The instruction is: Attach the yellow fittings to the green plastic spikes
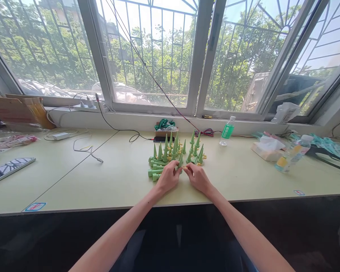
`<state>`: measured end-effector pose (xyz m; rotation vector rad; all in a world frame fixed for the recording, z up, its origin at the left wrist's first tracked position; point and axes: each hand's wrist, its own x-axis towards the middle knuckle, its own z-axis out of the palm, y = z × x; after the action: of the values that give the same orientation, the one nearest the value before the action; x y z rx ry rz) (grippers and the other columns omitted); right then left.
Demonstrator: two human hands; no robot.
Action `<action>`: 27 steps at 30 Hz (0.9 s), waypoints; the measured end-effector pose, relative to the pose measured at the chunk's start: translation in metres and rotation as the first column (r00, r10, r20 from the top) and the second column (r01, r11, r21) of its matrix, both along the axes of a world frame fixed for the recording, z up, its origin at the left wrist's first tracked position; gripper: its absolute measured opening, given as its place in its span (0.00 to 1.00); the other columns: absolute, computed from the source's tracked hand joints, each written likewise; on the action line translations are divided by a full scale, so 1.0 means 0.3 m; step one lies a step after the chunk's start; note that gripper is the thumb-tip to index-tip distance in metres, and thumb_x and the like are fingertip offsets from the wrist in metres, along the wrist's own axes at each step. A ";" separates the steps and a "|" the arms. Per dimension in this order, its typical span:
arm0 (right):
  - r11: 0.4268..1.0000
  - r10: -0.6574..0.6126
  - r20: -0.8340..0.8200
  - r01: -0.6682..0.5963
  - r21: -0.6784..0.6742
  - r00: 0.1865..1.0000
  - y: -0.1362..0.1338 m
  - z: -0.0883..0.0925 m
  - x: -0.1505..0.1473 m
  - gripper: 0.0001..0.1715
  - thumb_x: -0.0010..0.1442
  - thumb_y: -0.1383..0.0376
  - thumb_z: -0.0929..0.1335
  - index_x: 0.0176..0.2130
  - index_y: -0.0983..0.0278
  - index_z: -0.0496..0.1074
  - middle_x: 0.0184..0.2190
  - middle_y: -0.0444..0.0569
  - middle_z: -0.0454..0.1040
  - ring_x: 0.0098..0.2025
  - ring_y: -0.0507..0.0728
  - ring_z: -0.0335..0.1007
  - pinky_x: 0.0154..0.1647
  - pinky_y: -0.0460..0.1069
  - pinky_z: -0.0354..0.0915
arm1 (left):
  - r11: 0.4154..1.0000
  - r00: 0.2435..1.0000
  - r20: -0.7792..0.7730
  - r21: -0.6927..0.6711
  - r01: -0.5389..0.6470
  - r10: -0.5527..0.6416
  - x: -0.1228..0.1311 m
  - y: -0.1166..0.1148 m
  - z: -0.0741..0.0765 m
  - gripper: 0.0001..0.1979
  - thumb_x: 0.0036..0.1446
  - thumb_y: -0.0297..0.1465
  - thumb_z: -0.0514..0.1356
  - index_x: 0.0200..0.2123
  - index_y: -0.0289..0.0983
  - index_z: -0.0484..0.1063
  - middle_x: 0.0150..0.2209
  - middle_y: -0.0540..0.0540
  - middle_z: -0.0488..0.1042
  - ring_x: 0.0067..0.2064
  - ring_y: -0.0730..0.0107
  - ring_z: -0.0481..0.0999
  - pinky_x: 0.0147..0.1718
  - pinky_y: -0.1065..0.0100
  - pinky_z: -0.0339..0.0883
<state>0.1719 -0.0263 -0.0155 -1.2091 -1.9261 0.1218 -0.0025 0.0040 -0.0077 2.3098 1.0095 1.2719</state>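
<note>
My left hand (pixel 169 177) is closed around a green plastic watering spike (pixel 180 160), which points upward. Close beside it, my right hand (pixel 197 176) pinches a small yellow piece (pixel 185 168) against or very near the spike's side; whether the two touch is hard to tell. Beyond my hands stand several green spikes (pixel 166 143), some with yellow valves on their sides. A second cluster of spikes (pixel 197 142) stands to the right. To the left of my left hand, several more green spikes (pixel 155 173) lie on their sides, partly covered by that hand.
Behind the spikes are a black phone (pixel 163 139) on a cable and a small box (pixel 166 130) of green material. A water bottle (pixel 227 131), tissue pack (pixel 268 148) and second bottle (pixel 294 154) stand right. A tablet-like device (pixel 10 170) and white cable (pixel 87 150) lie left.
</note>
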 end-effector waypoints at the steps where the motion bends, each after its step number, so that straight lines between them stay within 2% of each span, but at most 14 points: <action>1: 1.000 -0.005 0.013 0.005 -0.003 1.000 0.002 -0.002 0.001 0.17 0.69 0.58 0.58 0.33 0.62 0.67 0.25 0.45 0.70 0.25 0.52 0.63 0.30 0.46 0.55 | 1.000 1.000 -0.004 0.003 0.005 -0.005 0.000 0.000 -0.001 0.04 0.62 0.31 0.55 0.37 0.36 0.65 0.31 0.50 0.68 0.25 0.76 0.64 0.26 0.71 0.59; 5: 0.999 -0.031 0.056 0.032 -0.027 0.998 0.006 -0.005 0.004 0.22 0.70 0.57 0.56 0.28 0.62 0.64 0.21 0.44 0.66 0.23 0.52 0.60 0.28 0.46 0.52 | 0.999 1.000 -0.006 0.021 0.029 -0.029 0.000 0.000 -0.001 0.04 0.62 0.31 0.55 0.37 0.36 0.65 0.31 0.49 0.68 0.25 0.76 0.63 0.26 0.71 0.60; 7: 0.999 -0.037 0.046 0.039 -0.038 0.998 0.004 -0.003 0.004 0.22 0.71 0.57 0.56 0.28 0.62 0.64 0.21 0.44 0.66 0.23 0.52 0.60 0.28 0.46 0.52 | 0.999 1.000 -0.001 0.021 0.029 -0.029 0.001 -0.001 0.001 0.04 0.62 0.31 0.55 0.37 0.36 0.66 0.31 0.49 0.68 0.25 0.76 0.64 0.26 0.71 0.60; 11: 0.999 -0.003 -0.039 0.001 -0.036 0.999 -0.004 0.007 -0.001 0.13 0.68 0.58 0.60 0.38 0.62 0.67 0.27 0.45 0.71 0.26 0.53 0.64 0.30 0.46 0.57 | 1.000 1.000 0.026 0.006 0.002 -0.003 0.002 -0.002 0.006 0.05 0.62 0.32 0.55 0.37 0.36 0.66 0.30 0.49 0.69 0.24 0.77 0.64 0.25 0.72 0.59; 13: 0.999 0.019 -0.051 -0.021 -0.028 0.999 -0.007 0.010 -0.002 0.10 0.67 0.59 0.61 0.40 0.62 0.66 0.29 0.46 0.72 0.27 0.53 0.65 0.32 0.47 0.59 | 1.000 0.999 0.038 -0.001 0.000 0.000 0.002 -0.002 0.007 0.05 0.62 0.32 0.55 0.37 0.36 0.66 0.30 0.49 0.69 0.23 0.77 0.64 0.24 0.72 0.58; 22: 0.999 0.023 0.029 -0.022 -0.038 0.999 0.003 -0.002 0.004 0.18 0.70 0.61 0.57 0.29 0.62 0.63 0.23 0.43 0.66 0.25 0.52 0.59 0.30 0.46 0.55 | 0.990 0.994 0.058 -0.098 0.100 -0.094 -0.004 -0.020 0.025 0.06 0.62 0.33 0.54 0.40 0.37 0.65 0.29 0.52 0.68 0.19 0.81 0.56 0.21 0.73 0.52; 27: 0.998 0.005 0.035 -0.003 -0.059 0.999 0.000 0.003 0.004 0.20 0.70 0.59 0.56 0.29 0.62 0.64 0.23 0.44 0.66 0.24 0.52 0.60 0.29 0.46 0.54 | 0.988 0.991 0.073 -0.101 0.117 -0.110 -0.004 -0.022 0.026 0.06 0.62 0.33 0.54 0.40 0.37 0.65 0.29 0.52 0.69 0.19 0.81 0.55 0.20 0.74 0.51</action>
<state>0.1731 -0.0264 -0.0145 -1.2539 -1.9679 0.1612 -0.0036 -0.0027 0.0002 2.1968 0.8871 1.2134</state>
